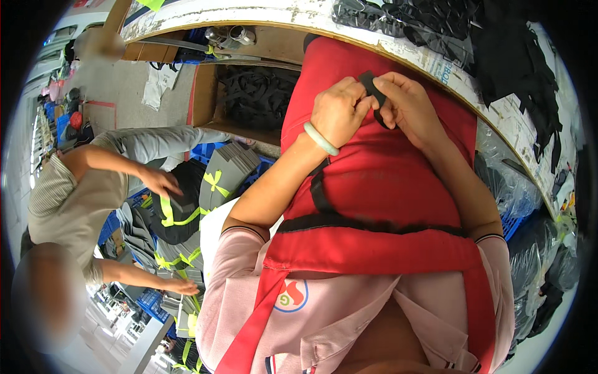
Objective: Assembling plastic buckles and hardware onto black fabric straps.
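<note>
Above the lap of my red apron (380, 168), both hands hold a short black strap (372, 88) that looks like webbing or elastic. My left hand (339, 111), with a pale green bangle at its wrist, has its fingers curled around one side of the strap. My right hand (410, 107) pinches the other side between thumb and fingers. Part of the strap bends down between the hands, and its ends are partly hidden by my fingers. The lap and the worktable's edge lie just beyond.
A white worktable (286, 17) curves across the far side, with black straps (398, 19) piled on it. A cardboard box (202, 96) of black strips stands to the left. A co-worker (93, 181) handles grey bundles (227, 171) tied with yellow-green ribbon. Plastic bags (507, 184) are at right.
</note>
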